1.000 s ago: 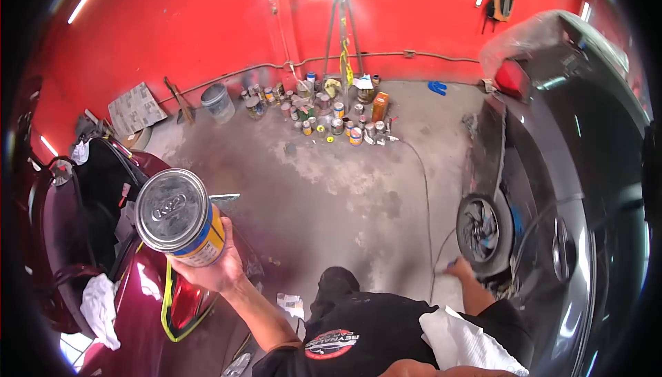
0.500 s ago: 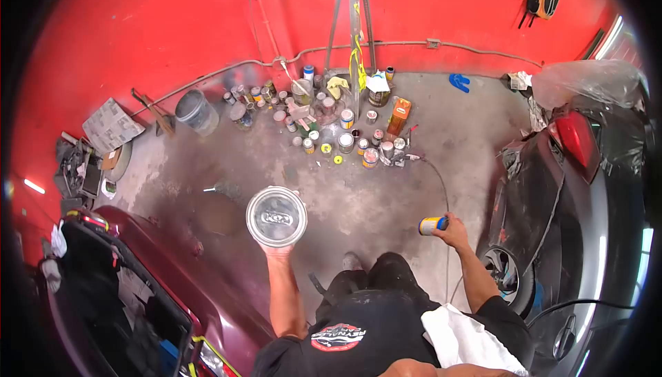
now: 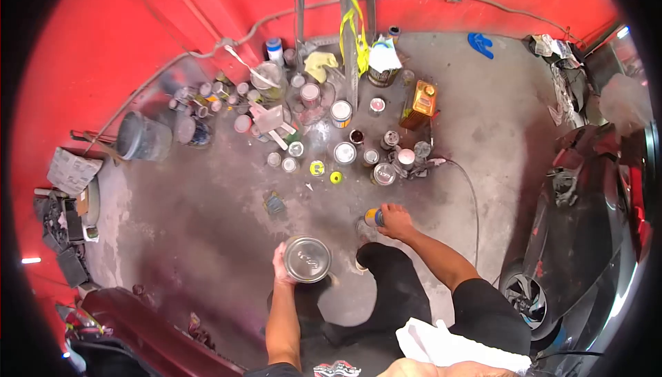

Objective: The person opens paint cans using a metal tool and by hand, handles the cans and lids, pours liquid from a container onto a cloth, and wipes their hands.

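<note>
My left hand (image 3: 281, 265) grips a large round paint can (image 3: 307, 260) by its side. The can's silver top, with raised lettering, faces up at me. Over my knees, my right hand (image 3: 397, 221) is wrapped round a small can (image 3: 373, 217) with a yellow and blue label. Part of that label is covered by my fingers. Both cans are off the floor, a short way in front of the cluster of paint cans. The nearest of those are a silver-lidded can (image 3: 384, 174) and a small yellow-topped can (image 3: 316, 168).
An orange rectangular tin (image 3: 424, 98) and a metal post (image 3: 349, 39) stand among the cans. A bucket (image 3: 141, 136) is at the left. On the right, a hose (image 3: 474, 201) crosses the floor beside a dark car (image 3: 576, 218); a maroon car panel (image 3: 148, 335) is at lower left.
My view has come nearer to the cans on the floor. My right hand has swung inward with the small can, closer to the large can in my left hand. Both grips are kept.
</note>
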### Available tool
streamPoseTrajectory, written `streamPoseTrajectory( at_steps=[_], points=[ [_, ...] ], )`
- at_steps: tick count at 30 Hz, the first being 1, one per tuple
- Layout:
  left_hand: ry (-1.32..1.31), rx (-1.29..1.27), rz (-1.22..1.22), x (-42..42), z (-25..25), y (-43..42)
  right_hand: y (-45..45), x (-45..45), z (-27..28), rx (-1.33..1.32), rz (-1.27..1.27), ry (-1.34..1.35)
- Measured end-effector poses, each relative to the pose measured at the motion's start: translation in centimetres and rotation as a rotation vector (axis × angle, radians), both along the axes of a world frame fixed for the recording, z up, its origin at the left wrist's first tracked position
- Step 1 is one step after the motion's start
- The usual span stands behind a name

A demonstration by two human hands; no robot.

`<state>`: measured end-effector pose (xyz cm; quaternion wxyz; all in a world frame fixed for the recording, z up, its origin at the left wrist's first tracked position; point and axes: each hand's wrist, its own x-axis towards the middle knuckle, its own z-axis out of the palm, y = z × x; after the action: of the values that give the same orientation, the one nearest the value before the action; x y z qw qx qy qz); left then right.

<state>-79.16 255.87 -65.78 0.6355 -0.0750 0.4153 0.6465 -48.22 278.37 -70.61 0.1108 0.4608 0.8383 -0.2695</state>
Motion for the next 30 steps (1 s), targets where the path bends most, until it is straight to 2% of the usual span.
streamPoseTrajectory(
  at_steps=[2,3,4,6,7,8,9,10,13,17,20,21,22,23,24,26,27,30],
  points=[
    [-0.049,-0.068,-0.042,-0.7,-8.2,2.7,2.2,-3.2,-4.7,-0.027,0.129,-0.051],
    [-0.083,-0.12,-0.079,-1.1,-11.6,3.9,2.5,-4.4,-7.3,-0.04,0.116,-0.076],
    [-0.114,-0.125,-0.083,-1.5,-15.5,4.8,2.7,-5.3,-10.3,0.03,0.153,-0.05],
    [-0.368,-0.177,-0.262,-2.9,-21.4,8.5,6.1,-7.5,-14.5,0.127,0.238,-0.039],
    [-0.398,-0.188,-0.302,-3.5,-26.4,9.2,6.9,-8.5,-16.8,0.208,0.288,-0.019],
    [-0.417,-0.197,-0.301,-3.6,-29.0,10.3,7.2,-9.2,-18.9,0.284,0.329,0.003],
    [-0.444,-0.095,-0.438,-4.1,-33.2,12.2,8.8,-10.4,-22.2,0.282,0.38,-0.028],
    [-0.45,0.021,-0.573,-4.6,-34.8,14.0,9.5,-10.9,-23.2,0.287,0.373,-0.031],
    [-0.43,-0.055,-0.639,-4.4,-40.4,16.4,10.2,-10.6,-26.7,0.281,0.443,-0.075],
    [-0.359,-0.237,-0.746,-3.8,-42.1,18.2,9.9,-10.5,-26.5,0.319,0.405,-0.045],
    [-0.439,-0.204,-0.832,-4.0,-44.5,18.6,12.3,-11.2,-23.2,0.351,0.341,0.098],
    [-0.327,-0.226,-0.949,-4.5,-44.4,19.1,14.3,-11.6,-21.6,0.145,0.145,0.029],
    [-0.316,-0.223,-0.956,-4.6,-44.6,19.6,15.6,-11.4,-20.7,-0.073,-0.05,-0.04],
    [-0.209,-0.291,-1.059,-4.5,-44.8,20.2,16.6,-10.0,-22.1,0.213,0.036,0.03],
    [-0.102,-0.364,-1.157,-4.3,-44.7,20.6,17.3,-9.9,-22.5,0.214,0.032,0.032],
    [0.003,-0.45,-1.228,-3.6,-44.7,21.0,18.2,-9.8,-23.8,0.378,-0.01,-0.113],
    [0.115,-0.53,-1.29,-3.7,-44.4,21.5,18.4,-10.4,-24.6,0.269,-0.034,-0.204],
    [0.194,-0.493,-1.273,-3.6,-43.4,22.1,18.4,-10.2,-27.6,0.247,-0.08,-0.189]
  ],
)
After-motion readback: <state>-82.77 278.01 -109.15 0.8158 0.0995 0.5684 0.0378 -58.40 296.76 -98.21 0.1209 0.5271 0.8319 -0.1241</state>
